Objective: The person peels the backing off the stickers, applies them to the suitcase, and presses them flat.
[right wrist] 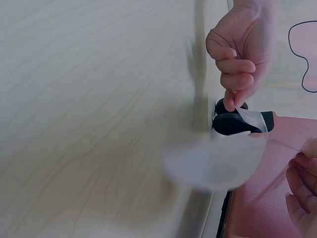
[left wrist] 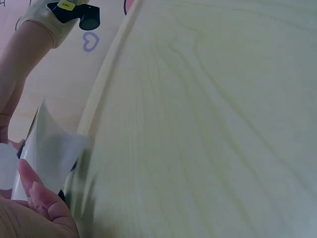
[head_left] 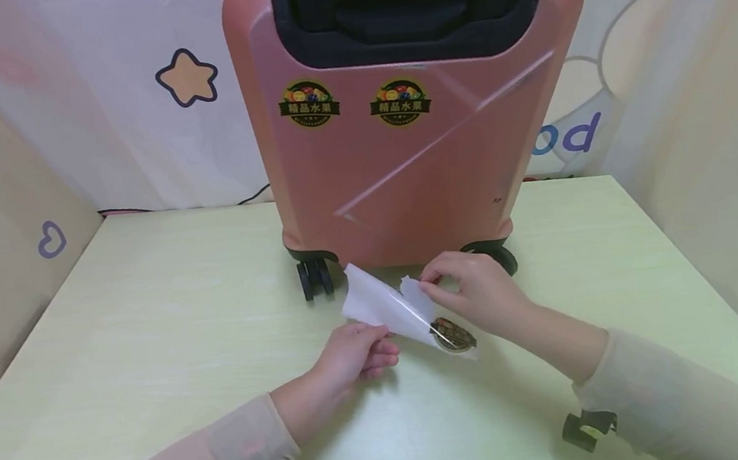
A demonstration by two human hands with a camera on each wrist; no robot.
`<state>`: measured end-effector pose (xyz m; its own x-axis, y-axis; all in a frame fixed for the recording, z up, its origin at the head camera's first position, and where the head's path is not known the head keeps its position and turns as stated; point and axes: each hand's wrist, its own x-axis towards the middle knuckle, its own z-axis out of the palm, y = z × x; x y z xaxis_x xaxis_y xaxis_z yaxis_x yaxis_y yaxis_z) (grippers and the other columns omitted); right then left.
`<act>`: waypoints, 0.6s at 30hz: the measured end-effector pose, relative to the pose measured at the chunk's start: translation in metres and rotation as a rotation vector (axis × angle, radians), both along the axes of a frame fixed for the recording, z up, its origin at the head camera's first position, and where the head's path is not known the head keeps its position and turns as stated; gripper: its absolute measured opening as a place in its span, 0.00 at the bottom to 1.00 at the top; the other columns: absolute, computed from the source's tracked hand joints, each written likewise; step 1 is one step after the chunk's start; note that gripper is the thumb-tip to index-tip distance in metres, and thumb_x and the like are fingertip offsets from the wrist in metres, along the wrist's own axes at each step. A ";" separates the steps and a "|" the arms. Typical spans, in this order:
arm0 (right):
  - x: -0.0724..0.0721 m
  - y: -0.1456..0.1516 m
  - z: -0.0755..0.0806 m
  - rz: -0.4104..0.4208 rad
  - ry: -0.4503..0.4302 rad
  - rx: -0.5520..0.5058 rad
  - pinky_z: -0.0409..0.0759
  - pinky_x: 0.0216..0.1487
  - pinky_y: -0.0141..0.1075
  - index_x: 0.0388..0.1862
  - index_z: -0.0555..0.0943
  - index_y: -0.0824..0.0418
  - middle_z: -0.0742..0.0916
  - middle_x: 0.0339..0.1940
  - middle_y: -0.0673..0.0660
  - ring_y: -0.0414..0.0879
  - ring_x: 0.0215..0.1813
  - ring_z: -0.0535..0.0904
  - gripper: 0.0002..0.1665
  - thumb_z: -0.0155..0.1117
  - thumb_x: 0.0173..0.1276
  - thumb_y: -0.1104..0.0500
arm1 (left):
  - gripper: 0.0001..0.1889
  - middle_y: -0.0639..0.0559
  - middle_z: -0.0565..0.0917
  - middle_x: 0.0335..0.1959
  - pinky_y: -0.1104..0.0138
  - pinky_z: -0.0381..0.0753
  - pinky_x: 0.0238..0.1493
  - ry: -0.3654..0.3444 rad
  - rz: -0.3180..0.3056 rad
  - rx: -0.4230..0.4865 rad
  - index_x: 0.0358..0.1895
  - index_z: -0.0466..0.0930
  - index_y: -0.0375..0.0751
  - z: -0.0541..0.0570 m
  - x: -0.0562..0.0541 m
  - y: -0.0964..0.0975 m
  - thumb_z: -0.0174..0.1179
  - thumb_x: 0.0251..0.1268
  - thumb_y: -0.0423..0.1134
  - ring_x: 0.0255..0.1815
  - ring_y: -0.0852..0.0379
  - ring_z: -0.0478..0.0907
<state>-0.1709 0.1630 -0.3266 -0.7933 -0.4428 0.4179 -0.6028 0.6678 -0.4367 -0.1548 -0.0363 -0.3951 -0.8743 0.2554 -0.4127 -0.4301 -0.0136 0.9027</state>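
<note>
In the head view a white sticker sheet (head_left: pixel 384 305) curls above the table, a dark round sticker (head_left: pixel 452 334) at its lower right end. My left hand (head_left: pixel 354 349) pinches the sheet's lower edge between thumb and finger; the left wrist view shows its other fingers (left wrist: pixel 47 206) loosely bent. At the upper right, my right hand (head_left: pixel 478 289) pinches a lifted part of the sheet with thumb and forefinger. Behind the hands stands a pink suitcase (head_left: pixel 403 173), upright, with two round fruit-print stickers, a left one (head_left: pixel 309 104) and a right one (head_left: pixel 399 103).
The suitcase's black wheels (head_left: pixel 315 278) stand on the pale table (head_left: pixel 178 297), just behind the sheet. Its black handle recess (head_left: pixel 408 9) is at the top. A patterned cloth (head_left: pixel 122 99) hangs behind and at both sides.
</note>
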 end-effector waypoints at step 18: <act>-0.001 -0.001 -0.006 0.052 0.085 -0.021 0.78 0.39 0.36 0.34 0.84 0.58 0.85 0.33 0.47 0.38 0.35 0.79 0.05 0.70 0.57 0.61 | 0.15 0.49 0.85 0.30 0.72 0.76 0.27 -0.014 -0.138 -0.089 0.47 0.79 0.31 0.016 0.002 -0.026 0.52 0.68 0.40 0.26 0.61 0.82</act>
